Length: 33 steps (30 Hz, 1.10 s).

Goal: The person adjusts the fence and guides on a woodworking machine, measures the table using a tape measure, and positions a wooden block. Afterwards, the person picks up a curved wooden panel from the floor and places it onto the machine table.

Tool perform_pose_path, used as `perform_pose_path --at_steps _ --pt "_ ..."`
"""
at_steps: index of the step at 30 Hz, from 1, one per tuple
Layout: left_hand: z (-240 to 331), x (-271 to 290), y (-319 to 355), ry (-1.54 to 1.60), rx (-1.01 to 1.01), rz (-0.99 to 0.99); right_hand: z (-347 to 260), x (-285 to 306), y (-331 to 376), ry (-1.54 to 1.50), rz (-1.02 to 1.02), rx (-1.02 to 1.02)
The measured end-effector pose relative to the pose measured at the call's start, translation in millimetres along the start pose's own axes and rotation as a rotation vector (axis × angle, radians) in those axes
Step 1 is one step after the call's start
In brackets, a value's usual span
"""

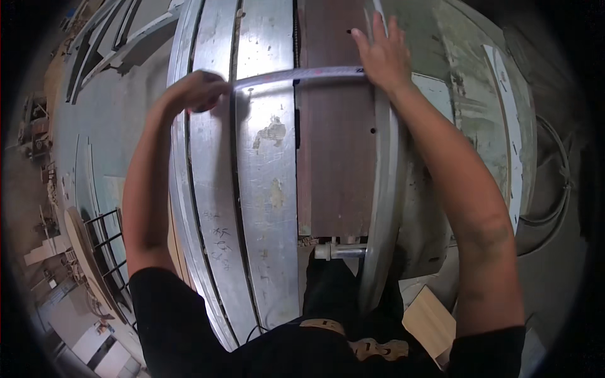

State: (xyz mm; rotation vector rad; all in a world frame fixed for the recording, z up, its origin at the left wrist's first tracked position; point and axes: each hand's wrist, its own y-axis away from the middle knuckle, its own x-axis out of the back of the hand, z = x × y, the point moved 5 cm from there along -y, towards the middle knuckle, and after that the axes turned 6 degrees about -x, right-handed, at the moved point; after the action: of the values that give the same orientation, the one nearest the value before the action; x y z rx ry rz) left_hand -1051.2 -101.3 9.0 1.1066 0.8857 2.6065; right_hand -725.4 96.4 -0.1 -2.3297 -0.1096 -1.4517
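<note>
A tape measure's blade (pixel 296 74) stretches crosswise over a long metal machine bed (pixel 268 183), between my two hands. At its left end my left hand (pixel 196 90) is closed around the tape case, of which only a dark, partly red bit shows. My right hand (pixel 386 60) lies with fingers stretched out and spread on the long metal rail (pixel 386 148). The blade's far end meets that rail beside my right palm. Beneath the blade, a brown panel (pixel 336 151) fills the strip between the silver bed and the rail.
Dark and light strips (pixel 120 47) lie at the far left. A curved wooden board (pixel 91 264) and a black metal rack (pixel 108 252) stand at the near left. On the right are a white strip (pixel 509 126), a hose (pixel 561 170) and a light wooden board (pixel 430 321).
</note>
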Motion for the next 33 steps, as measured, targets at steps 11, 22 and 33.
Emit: perform_pose_path --at_steps 11,22,33 --pt "12 -5 -73 -0.279 -0.036 0.086 -27 8 26 0.465 -0.299 0.479" --pt "17 -11 -60 -0.346 -0.058 0.267 -24 2 21 0.384 -0.312 0.435" --pt "20 -11 -61 -0.419 -0.056 0.255 -27 5 20 0.395 -0.319 0.434"
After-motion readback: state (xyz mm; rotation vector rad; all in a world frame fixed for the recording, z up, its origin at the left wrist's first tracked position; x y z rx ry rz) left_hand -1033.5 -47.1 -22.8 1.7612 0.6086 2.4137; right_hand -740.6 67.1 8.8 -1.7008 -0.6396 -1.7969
